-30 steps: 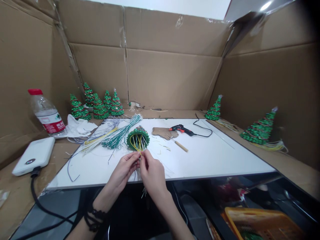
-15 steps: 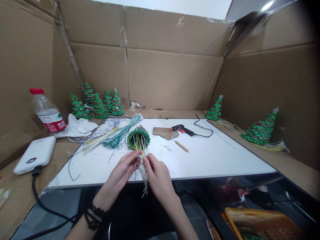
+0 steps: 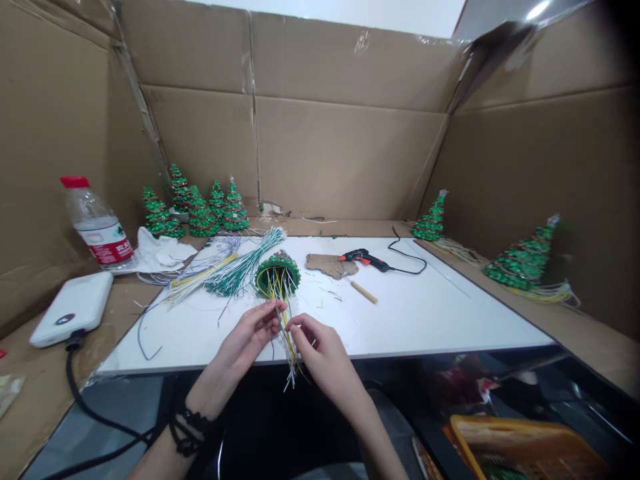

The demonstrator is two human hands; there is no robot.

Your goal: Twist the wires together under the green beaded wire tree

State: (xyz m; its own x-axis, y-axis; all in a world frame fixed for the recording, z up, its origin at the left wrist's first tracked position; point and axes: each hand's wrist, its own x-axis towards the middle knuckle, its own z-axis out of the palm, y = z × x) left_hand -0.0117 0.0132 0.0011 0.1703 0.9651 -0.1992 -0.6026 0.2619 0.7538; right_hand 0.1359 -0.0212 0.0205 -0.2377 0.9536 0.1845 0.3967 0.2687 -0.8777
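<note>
A small green Christmas tree [image 3: 260,277] lies on its side on the white board, its hollow base facing me. White and yellow wires [image 3: 289,350] run out of the base toward the board's front edge. My left hand [image 3: 254,333] pinches some of these wires just in front of the base. On the other side of the bundle, my right hand [image 3: 317,343] has thumb and forefinger closed at the wires. The exact strands between its fingertips are too small to make out.
Left of the tree lies a bundle of green and white wires [image 3: 245,267]. A glue gun [image 3: 367,259], cardboard scrap [image 3: 330,265] and wooden-handled tool [image 3: 363,292] lie to its right. Finished-looking trees [image 3: 200,213], a bottle [image 3: 100,230] and a power bank [image 3: 75,310] stand around; cardboard walls enclose the board.
My right hand has shifted slightly right, its fingertips drawing a little away from my left hand. More yellow wire shows between the hands. The left hand keeps its hold.
</note>
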